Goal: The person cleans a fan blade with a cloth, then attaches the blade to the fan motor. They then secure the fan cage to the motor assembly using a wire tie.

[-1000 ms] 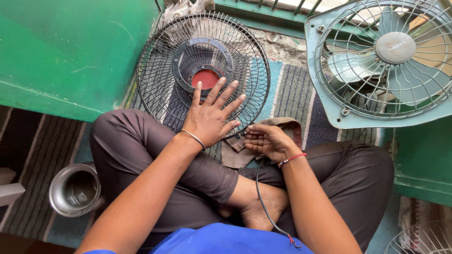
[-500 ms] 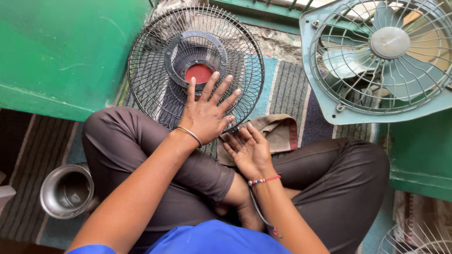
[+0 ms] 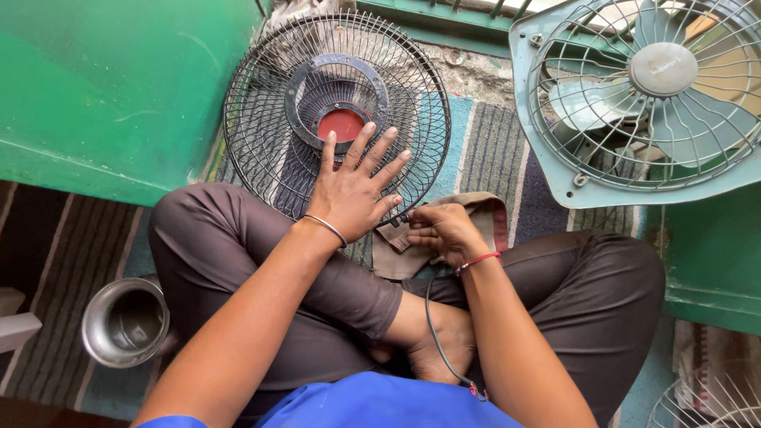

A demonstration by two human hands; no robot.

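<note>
Black wire fan guard (image 3: 269, 111), red hub; left hand (image 3: 353, 194) splayed flat on it, right hand (image 3: 444, 231) curled, contents unclear.

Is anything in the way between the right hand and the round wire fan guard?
Nothing visible. The right hand sits at the fan guard lower rim, fingers curled on a small dark part there. The left hand lies flat on the guard beside it.

A steel cup (image 3: 125, 321) stands on the striped rug (image 3: 491, 150). A grey-blue exhaust fan (image 3: 642, 95) leans by the green wall (image 3: 103, 87); perhaps another grille (image 3: 713, 400) shows bottom right.
</note>
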